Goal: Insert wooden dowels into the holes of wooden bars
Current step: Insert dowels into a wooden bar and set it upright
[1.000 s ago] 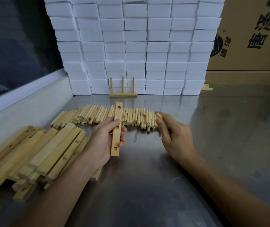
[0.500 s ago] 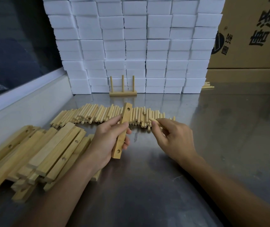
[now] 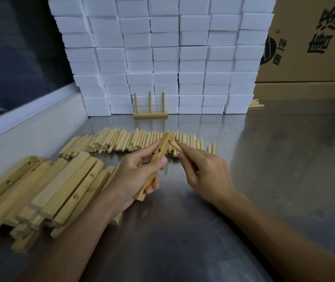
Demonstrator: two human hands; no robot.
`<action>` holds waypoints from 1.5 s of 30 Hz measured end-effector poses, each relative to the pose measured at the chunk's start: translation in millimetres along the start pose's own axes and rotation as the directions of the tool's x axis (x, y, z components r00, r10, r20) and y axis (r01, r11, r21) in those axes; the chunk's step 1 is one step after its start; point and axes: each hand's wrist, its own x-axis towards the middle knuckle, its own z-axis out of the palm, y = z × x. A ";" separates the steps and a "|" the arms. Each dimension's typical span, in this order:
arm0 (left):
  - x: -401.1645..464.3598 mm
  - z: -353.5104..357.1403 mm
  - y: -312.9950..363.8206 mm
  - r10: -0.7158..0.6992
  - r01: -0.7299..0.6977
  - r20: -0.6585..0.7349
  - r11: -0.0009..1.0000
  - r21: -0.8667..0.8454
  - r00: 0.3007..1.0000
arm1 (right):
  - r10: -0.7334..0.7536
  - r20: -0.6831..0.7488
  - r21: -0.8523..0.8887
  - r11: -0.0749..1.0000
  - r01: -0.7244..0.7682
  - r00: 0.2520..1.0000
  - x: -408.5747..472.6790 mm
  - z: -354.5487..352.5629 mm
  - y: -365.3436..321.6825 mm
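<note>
While our left hand grips a bar above the table | right hand pinches a dowel at its top hole | one rack done | bar pile left

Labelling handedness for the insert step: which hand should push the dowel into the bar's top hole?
Right. The right hand already pinches the short round wooden dowel, tip at the top hole of the flat drilled wooden bar. The left hand grips that bar.
</note>
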 end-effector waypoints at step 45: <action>-3.2 2.5 6.9 0.082 -0.080 0.012 0.907 0.414 0.997 | 0.426 0.470 0.571 0.522 -0.634 0.773 5.6 -5.8 -9.2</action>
